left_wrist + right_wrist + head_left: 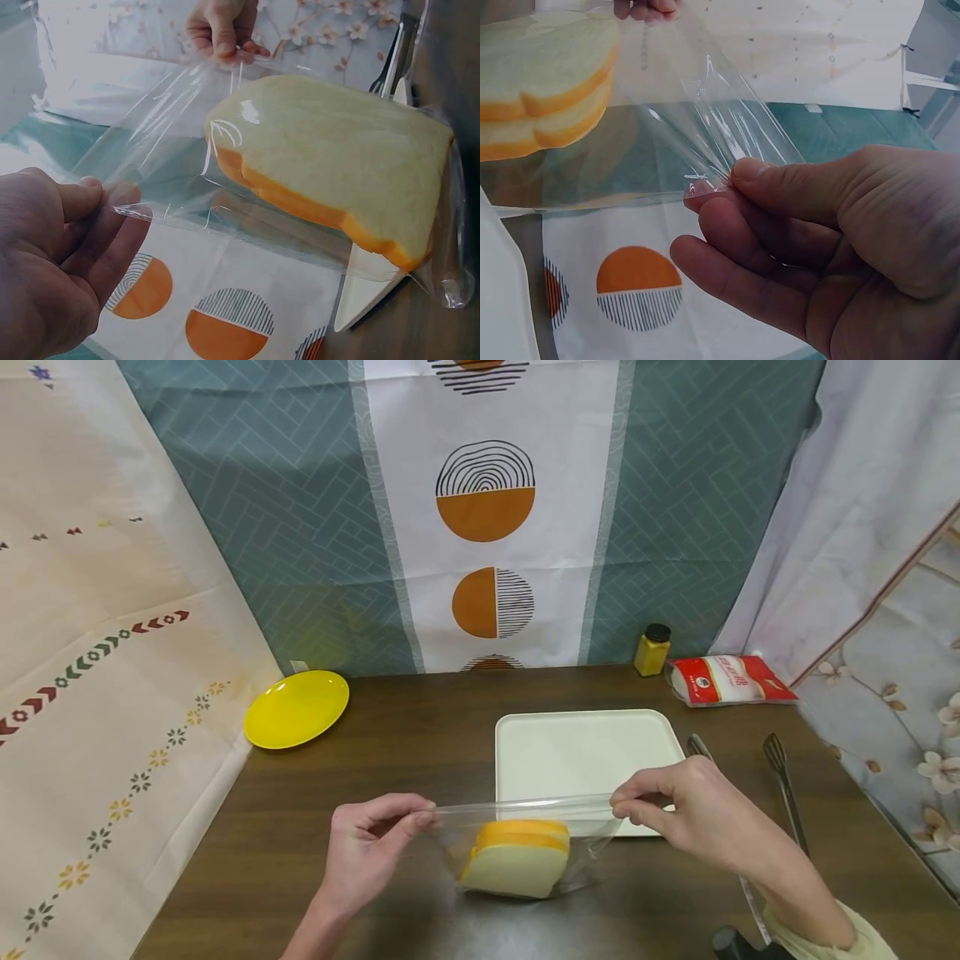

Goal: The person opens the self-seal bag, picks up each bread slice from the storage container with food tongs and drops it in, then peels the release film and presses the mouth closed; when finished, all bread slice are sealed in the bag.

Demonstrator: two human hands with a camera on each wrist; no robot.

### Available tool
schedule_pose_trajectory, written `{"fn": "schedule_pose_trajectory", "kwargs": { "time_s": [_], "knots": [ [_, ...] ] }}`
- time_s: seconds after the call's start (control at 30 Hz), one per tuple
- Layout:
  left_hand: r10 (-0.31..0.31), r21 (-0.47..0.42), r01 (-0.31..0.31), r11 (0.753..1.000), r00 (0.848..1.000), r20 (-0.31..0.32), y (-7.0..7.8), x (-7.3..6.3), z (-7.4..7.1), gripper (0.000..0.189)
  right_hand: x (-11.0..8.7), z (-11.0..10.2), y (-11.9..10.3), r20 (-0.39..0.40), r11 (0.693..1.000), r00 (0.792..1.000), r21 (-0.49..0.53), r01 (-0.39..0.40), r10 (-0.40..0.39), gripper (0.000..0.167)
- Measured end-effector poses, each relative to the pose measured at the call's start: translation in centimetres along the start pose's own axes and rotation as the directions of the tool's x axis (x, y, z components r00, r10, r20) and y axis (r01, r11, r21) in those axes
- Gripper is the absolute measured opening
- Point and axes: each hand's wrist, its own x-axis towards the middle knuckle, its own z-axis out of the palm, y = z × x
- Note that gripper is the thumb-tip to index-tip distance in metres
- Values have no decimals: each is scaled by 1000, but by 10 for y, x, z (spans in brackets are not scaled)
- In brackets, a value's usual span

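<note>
A clear plastic bag (592, 831) is stretched between my two hands above the front of the table. Inside it lie two slices of bread (517, 864) with orange crust, one against the other; the right wrist view shows both slices (547, 90). My left hand (378, 843) pinches the bag's left top corner between thumb and fingers, and the left wrist view shows the bag (157, 150) hanging from that pinch. My right hand (675, 802) pinches the right top corner the same way. The bag's top edge runs nearly straight between them.
Behind the bag lies a white rectangular tray (585, 743). A yellow plate (296, 710) is at the back left. A yellow bottle with black lid (652, 650) and a red-and-white packet (731, 681) stand back right. Dark tongs or a slotted utensil (783, 785) lie at right.
</note>
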Motion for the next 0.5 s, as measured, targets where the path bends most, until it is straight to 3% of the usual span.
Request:
{"fn": "schedule_pose_trajectory", "kwargs": {
  "time_s": [0.23, 0.5],
  "knots": [
    [61, -43, -62, 997, 998, -10, 7, -4, -13, 30, 9, 8, -7, 31, 998, 999, 57, 20, -22, 13],
    [82, 28, -80, 996, 994, -74, 20, -12, -39, 32, 31, 26, -14, 52, 983, 995, 169, 75, -85, 12]
  ]
}}
